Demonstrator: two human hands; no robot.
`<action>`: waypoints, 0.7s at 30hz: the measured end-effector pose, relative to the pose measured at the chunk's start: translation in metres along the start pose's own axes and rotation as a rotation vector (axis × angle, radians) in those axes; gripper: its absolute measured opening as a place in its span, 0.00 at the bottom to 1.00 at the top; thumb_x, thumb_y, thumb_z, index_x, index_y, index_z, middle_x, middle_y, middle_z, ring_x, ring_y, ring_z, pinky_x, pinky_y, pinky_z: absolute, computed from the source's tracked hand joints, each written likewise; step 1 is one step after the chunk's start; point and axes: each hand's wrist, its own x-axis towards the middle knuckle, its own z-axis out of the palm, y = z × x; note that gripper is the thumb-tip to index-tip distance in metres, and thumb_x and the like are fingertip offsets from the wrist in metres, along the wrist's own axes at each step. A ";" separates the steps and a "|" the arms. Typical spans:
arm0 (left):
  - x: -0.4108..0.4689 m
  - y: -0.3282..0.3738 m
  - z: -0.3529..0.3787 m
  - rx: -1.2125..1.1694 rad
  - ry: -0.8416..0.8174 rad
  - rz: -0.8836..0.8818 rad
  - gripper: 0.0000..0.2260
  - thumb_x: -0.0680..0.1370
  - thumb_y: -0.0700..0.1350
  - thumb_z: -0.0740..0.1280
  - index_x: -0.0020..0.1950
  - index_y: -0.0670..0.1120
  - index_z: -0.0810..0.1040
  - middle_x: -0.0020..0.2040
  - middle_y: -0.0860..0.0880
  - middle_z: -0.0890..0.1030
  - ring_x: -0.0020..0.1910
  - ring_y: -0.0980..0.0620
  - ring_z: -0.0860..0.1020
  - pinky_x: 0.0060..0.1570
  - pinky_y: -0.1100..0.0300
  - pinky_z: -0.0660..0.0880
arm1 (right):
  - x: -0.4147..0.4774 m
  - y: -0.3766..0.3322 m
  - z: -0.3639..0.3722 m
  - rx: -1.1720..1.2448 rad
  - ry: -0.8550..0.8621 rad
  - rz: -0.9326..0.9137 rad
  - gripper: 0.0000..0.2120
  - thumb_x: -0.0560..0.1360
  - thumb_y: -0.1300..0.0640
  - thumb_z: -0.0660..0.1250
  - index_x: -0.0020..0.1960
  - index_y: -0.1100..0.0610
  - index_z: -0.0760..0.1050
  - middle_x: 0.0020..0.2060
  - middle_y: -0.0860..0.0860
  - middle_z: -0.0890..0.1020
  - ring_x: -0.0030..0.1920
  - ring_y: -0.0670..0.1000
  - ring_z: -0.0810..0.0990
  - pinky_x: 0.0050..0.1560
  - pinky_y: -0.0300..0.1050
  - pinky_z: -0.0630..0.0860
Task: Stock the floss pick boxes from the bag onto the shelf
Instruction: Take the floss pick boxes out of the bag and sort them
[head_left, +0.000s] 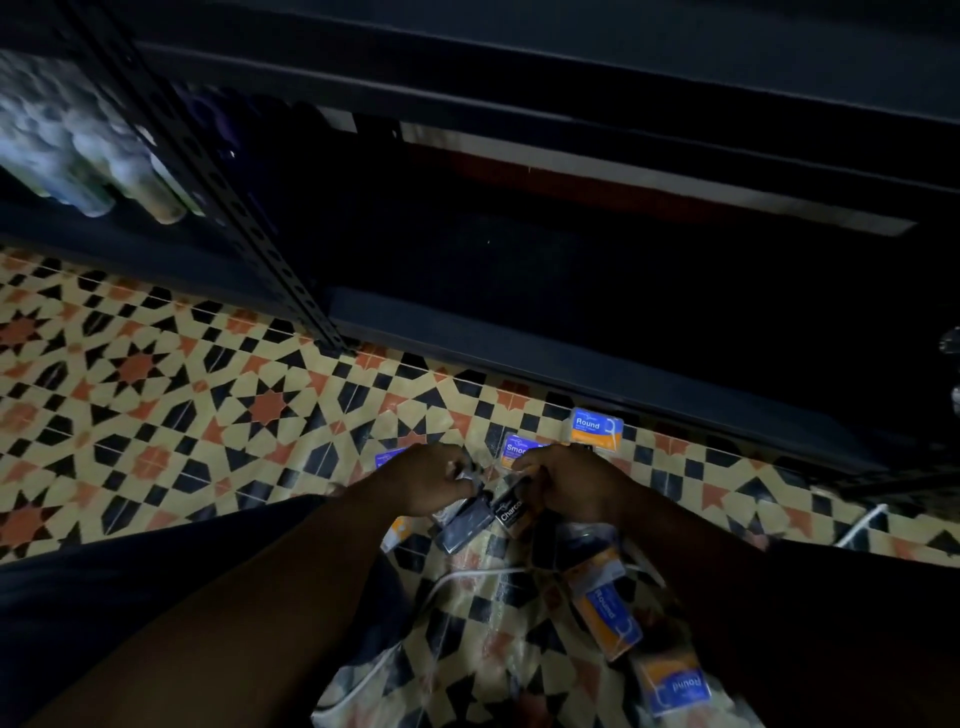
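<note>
The left hand (434, 480) is curling its fingers round the top of a dark box (465, 522), right at the mouth of the clear bag (467, 649). The right hand (569, 486) is pinching the charcoal box (511, 512) just beside it. The two boxes are touching. More orange boxes (610, 616) are lying inside the bag. A Round box (595, 428) is sitting on the floor (156, 389) beyond the bag, near the bottom shelf (571, 379).

These boxes are looking small, light and hard. Their smooth shiny sides may be slipping in the fingers. Holding one by its two flat faces, near the middle, is probably safest. The bag is soft and crinkly, so it may be dragging along with a box.
</note>
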 end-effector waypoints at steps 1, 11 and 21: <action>-0.005 0.011 -0.008 -0.022 0.005 0.015 0.19 0.76 0.58 0.69 0.65 0.52 0.76 0.60 0.48 0.80 0.57 0.49 0.77 0.54 0.58 0.72 | -0.004 -0.006 -0.007 -0.018 0.015 -0.001 0.21 0.72 0.41 0.66 0.63 0.46 0.77 0.57 0.47 0.82 0.56 0.49 0.80 0.59 0.48 0.75; -0.090 0.124 -0.130 -0.013 0.406 0.370 0.21 0.78 0.58 0.67 0.70 0.55 0.74 0.47 0.56 0.81 0.45 0.59 0.80 0.47 0.58 0.78 | -0.069 -0.116 -0.141 0.013 0.372 -0.221 0.21 0.75 0.41 0.68 0.66 0.43 0.74 0.51 0.42 0.82 0.50 0.41 0.80 0.54 0.37 0.75; -0.129 0.163 -0.258 0.045 1.107 0.594 0.11 0.77 0.54 0.70 0.57 0.51 0.81 0.44 0.56 0.78 0.43 0.59 0.77 0.46 0.59 0.76 | -0.103 -0.202 -0.262 -0.035 0.913 -0.476 0.10 0.73 0.47 0.71 0.54 0.46 0.82 0.39 0.40 0.83 0.41 0.38 0.81 0.47 0.38 0.78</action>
